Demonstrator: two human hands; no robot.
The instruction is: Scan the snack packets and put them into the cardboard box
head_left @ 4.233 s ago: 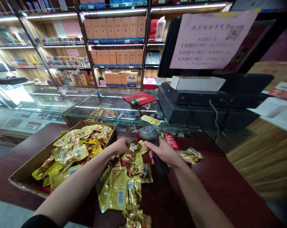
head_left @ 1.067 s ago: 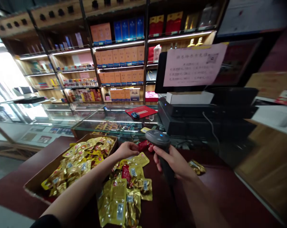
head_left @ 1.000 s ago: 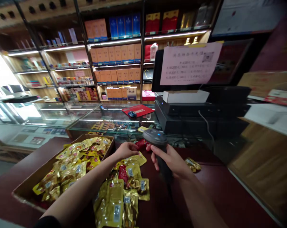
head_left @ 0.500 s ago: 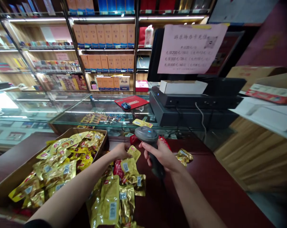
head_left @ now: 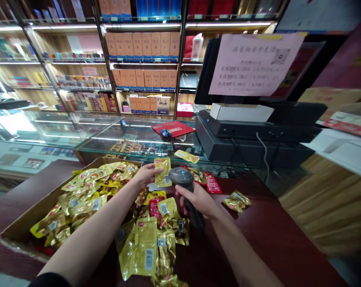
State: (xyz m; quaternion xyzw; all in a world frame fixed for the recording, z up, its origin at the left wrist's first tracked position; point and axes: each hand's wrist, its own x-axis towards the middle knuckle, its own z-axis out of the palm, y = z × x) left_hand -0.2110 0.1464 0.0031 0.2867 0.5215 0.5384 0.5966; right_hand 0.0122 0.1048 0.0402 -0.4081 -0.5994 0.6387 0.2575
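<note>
My left hand (head_left: 148, 175) pinches a gold snack packet (head_left: 162, 171) by its left edge and holds it up, with a small barcode label at its lower right. My right hand (head_left: 196, 198) is wrapped round the handle of a dark grey barcode scanner (head_left: 182, 175), whose blue light is lit. The scanner's head is close beside the packet. Below my hands, several gold packets (head_left: 146, 245) and a red packet (head_left: 154, 210) lie in a loose pile on the dark red counter. Left of my forearm stands a cardboard box (head_left: 21, 249) full of gold and yellow packets (head_left: 81, 195).
More packets lie on the right: a crumpled gold one (head_left: 237, 201) and a red one (head_left: 212, 182). One yellow packet (head_left: 186, 156) rests on the glass case (head_left: 108, 133). Behind stand a monitor with a pink sign (head_left: 252, 65) and a black cash drawer (head_left: 249, 147).
My left hand has lifted the gold packet from the pile up beside the scanner's head. The scanner stays in my right hand. The whole view has shifted slightly.
</note>
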